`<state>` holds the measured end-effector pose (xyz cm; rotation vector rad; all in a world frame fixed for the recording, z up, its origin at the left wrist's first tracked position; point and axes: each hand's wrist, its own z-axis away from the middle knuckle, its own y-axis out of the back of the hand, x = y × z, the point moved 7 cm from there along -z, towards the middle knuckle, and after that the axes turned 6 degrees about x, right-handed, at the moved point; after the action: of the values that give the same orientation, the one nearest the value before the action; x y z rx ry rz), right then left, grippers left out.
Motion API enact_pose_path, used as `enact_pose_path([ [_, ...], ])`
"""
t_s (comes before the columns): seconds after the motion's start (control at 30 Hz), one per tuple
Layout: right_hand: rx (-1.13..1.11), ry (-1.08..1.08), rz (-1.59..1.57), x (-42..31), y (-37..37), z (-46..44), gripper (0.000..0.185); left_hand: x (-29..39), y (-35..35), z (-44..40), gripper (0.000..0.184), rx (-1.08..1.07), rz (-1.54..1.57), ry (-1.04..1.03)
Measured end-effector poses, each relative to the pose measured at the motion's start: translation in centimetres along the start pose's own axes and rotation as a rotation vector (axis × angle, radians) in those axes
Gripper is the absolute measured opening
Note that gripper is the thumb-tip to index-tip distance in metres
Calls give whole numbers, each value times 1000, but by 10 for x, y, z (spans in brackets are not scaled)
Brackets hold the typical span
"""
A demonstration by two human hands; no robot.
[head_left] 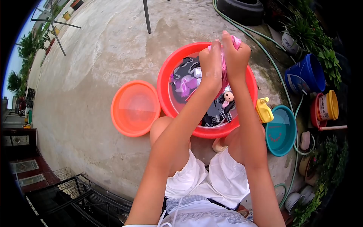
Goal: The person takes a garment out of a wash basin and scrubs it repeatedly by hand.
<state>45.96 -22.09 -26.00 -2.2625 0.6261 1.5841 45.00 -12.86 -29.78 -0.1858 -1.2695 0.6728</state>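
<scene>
My left hand (211, 62) and my right hand (236, 55) are closed side by side around a pink cloth (224, 62), held up over a large red basin (164, 81). Most of the cloth is hidden by my fingers; a bit shows above my right hand and a strip between the two. Dark water in the basin holds dark clothes (215, 111), a purple cloth (185, 85) and a small doll-like figure (228, 96) with a round face. My forearms hide part of the basin.
An orange basin (117, 125) stands left of the red one. To the right are a yellow jug (264, 110), a teal basin (281, 150), a blue bucket (297, 77) and a yellow bucket (332, 106). A green hose (278, 68) runs along the ground near a black tire (242, 11).
</scene>
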Motion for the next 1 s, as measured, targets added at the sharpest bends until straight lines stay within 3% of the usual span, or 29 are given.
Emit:
enact_pose_path([
  [0.1, 21, -98, -69, 7, 6, -6, 39, -1, -3, 8, 23, -59, -127, -2],
  [0.3, -35, 94, 49, -16, -8, 15, 40, 3, 4, -10, 26, -24, 137, 28],
  [0.43, -125, 281, 136, -29, -22, 38, 40, 15, 23, -27, 26, 32, -8, 71],
  [0.63, -77, 89, -8, -15, -16, 18, 39, 8, 11, -15, 28, 67, 55, 49],
  [0.77, -14, -101, -73, 15, -4, -7, 38, -5, 7, -1, 21, 3, -170, 9],
  [1.0, -41, 76, 50, -9, -13, 12, 40, 1, 8, -17, 21, -38, 128, 32],
])
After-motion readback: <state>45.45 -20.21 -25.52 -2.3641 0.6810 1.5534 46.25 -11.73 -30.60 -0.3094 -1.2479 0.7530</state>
